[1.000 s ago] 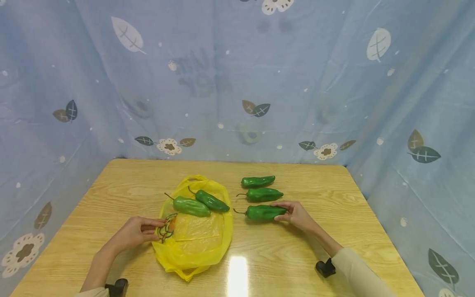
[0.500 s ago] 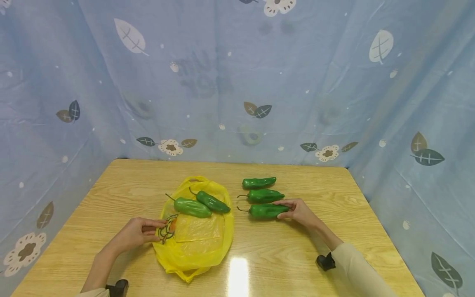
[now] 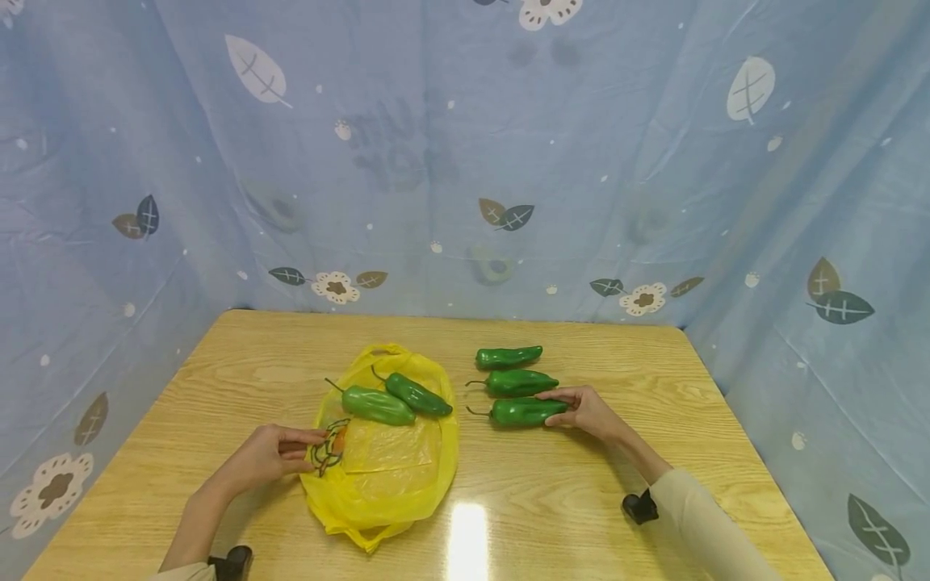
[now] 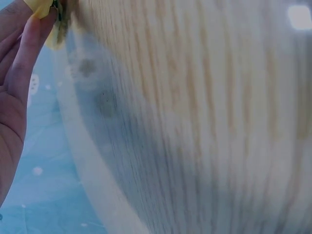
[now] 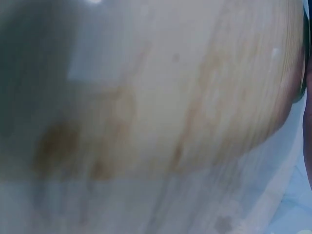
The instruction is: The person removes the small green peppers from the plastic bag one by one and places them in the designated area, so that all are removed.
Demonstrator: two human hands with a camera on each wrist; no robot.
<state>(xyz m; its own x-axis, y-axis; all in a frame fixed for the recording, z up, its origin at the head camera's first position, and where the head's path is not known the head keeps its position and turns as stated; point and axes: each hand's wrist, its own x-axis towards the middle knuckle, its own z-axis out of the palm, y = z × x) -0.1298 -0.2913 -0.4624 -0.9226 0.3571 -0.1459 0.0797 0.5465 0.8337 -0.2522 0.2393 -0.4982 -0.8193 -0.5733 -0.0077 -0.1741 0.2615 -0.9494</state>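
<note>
My left hand (image 3: 265,458) pinches the left edge of a yellow plastic bag (image 3: 388,500) lying flat on the table; the left wrist view shows the thumb and fingers on a fold of the bag (image 4: 40,7). Two green peppers, a lighter one (image 3: 374,405) and a darker one (image 3: 417,394), lie on its upper part. To the right, my right hand (image 3: 587,413) grips the tip end of the nearest green pepper (image 3: 517,412), whose stem points left. Just beyond it lie a second stemmed pepper (image 3: 519,382) and a third pepper (image 3: 508,357), roughly parallel.
The wooden table (image 3: 617,363) has rounded far corners. A blue patterned curtain (image 3: 436,161) hangs behind it and along both sides. A bright light reflection (image 3: 467,541) shows on the tabletop near the front. Wrist straps with black cameras sit on both forearms.
My right hand has shifted the nearest pepper slightly away and to the right, closer in line with the other two. The left hand and the bag stay put.
</note>
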